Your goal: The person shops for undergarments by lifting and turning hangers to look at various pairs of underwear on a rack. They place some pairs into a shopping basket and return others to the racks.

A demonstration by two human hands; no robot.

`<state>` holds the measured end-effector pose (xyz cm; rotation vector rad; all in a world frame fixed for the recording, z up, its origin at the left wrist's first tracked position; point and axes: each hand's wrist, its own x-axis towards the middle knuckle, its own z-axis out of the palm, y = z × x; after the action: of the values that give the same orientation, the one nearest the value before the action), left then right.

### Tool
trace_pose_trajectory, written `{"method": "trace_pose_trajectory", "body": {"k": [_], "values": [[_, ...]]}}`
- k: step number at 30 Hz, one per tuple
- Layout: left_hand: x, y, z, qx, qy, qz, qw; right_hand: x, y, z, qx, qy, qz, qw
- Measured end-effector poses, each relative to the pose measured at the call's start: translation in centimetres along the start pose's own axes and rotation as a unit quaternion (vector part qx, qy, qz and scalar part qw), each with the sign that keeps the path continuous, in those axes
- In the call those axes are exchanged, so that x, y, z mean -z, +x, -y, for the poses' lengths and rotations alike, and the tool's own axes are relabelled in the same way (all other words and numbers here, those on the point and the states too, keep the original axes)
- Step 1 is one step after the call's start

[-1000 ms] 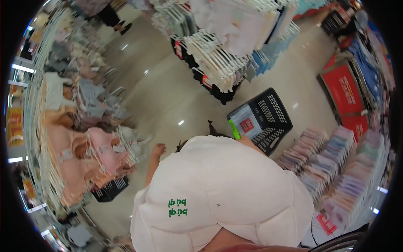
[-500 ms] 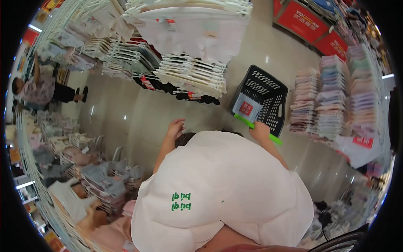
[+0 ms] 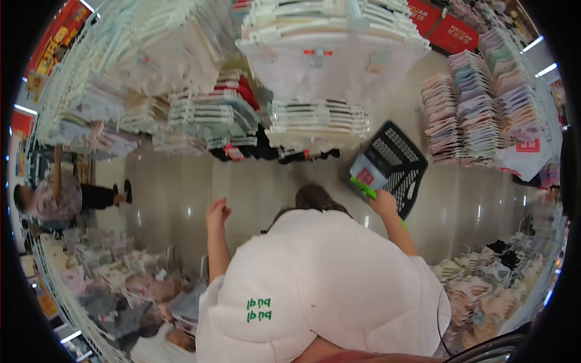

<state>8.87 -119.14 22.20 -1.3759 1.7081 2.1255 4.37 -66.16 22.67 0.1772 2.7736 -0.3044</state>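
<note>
My right hand (image 3: 384, 203) is closed round the bright green handle (image 3: 362, 186) of a black plastic shopping basket (image 3: 399, 154). The basket hangs tilted at my right side, its perforated walls showing. Inside lies a pale flat package (image 3: 363, 166) with a red label. On the other side, my left hand (image 3: 218, 213) hangs in the air over the aisle floor, fingers loosely curled but apart, with nothing visible in it. Ahead of both hands are white hangers with pale underwear (image 3: 318, 124) on a rack, which neither hand touches.
Larger pale garments (image 3: 333, 66) hang above the front rack. Stacked rows of coloured clothes (image 3: 478, 109) stand at the right. Bras on hangers (image 3: 145, 281) line the rack behind to the left. A person in dark trousers (image 3: 97, 195) stands in the aisle at far left.
The view has shifted, so the front rack appears further right and larger. My left hand has moved left and lower in view, away from my body. The basket remains in my right hand.
</note>
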Motion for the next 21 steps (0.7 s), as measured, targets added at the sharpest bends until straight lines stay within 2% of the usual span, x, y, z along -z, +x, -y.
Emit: {"method": "trace_pose_trajectory", "body": {"k": [4, 6, 7, 9, 11, 12, 15, 16, 17, 21], "values": [[-3.7, 2.5, -4.0, -0.024, -0.008, 0.037, 0.999, -1.7, -2.0, 3.5, -0.084, 0.063, 0.014, 0.994], [-5.5, 3.2, -5.3, -0.005, 0.012, 0.111, 0.994, -2.5, -1.8, 5.8, -0.096, 0.096, -0.006, 0.991], [-6.3, 3.5, -5.9, -0.007, 0.011, 0.109, 0.994, -2.6, -1.7, 6.9, -0.109, 0.121, -0.015, 0.987], [-8.0, 4.7, -8.4, -0.053, 0.015, 0.182, 0.982, -2.9, -0.9, 8.7, -0.108, 0.136, -0.018, 0.985], [-8.2, 6.0, -10.7, -0.093, 0.023, 0.176, 0.98, -6.4, 1.1, 8.7, -0.108, 0.198, -0.067, 0.972], [-7.9, 6.4, -11.8, -0.124, 0.033, 0.174, 0.976, -4.8, 1.2, 10.4, -0.144, 0.204, -0.042, 0.968], [-5.6, 8.7, -15.4, -0.159, 0.059, 0.123, 0.978, -5.6, 2.3, 11.9, -0.145, 0.278, -0.055, 0.948], [-3.3, 9.7, -15.4, -0.154, 0.065, 0.097, 0.981, -5.7, 2.1, 13.2, -0.159, 0.333, -0.041, 0.929], [-2.5, 9.6, -15.6, -0.139, 0.072, 0.091, 0.984, -4.4, 1.3, 15.0, -0.143, 0.336, -0.068, 0.928], [-2.3, 11.0, -17.1, -0.122, 0.021, 0.028, 0.992, -4.5, 0.1, 18.2, -0.13, 0.356, -0.066, 0.923]]}}
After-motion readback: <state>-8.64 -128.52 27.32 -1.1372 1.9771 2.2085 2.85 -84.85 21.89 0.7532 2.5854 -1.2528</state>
